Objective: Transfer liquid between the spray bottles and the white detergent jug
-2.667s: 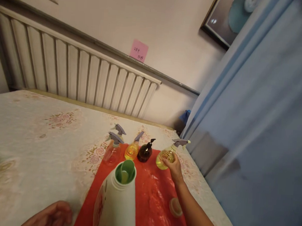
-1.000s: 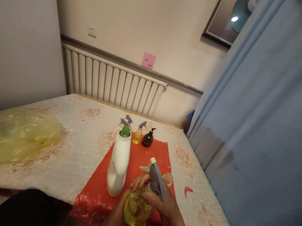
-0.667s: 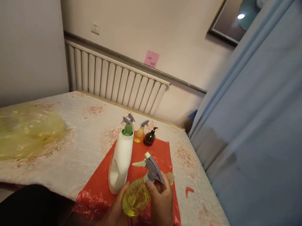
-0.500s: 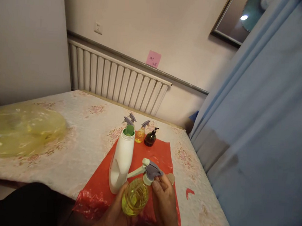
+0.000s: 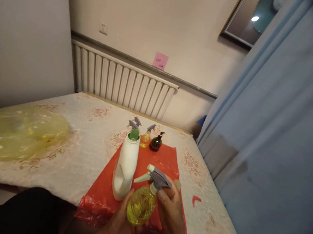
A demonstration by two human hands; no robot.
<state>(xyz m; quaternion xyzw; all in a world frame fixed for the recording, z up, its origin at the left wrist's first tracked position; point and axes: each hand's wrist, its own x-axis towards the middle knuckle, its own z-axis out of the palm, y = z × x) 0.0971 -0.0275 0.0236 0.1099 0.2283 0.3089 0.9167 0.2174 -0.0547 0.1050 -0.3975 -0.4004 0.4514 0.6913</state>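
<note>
Left hand point(image 5: 122, 221) cups the body of the yellow spray bottle point(image 5: 141, 208); right hand point(image 5: 171, 206) grips its sprayer. Earlier only the right hand held it, farther off; now both have it close in, over the red sheet point(image 5: 163, 159). Just left of them stands a white jug point(image 5: 127, 164). Beyond are sprayers and a dark pump bottle point(image 5: 155, 144). Right, floral cloth point(image 5: 200, 216) runs to a curtain point(image 5: 274, 145). A far pink note point(image 5: 160, 61) bears small, unclear handwriting.
</note>
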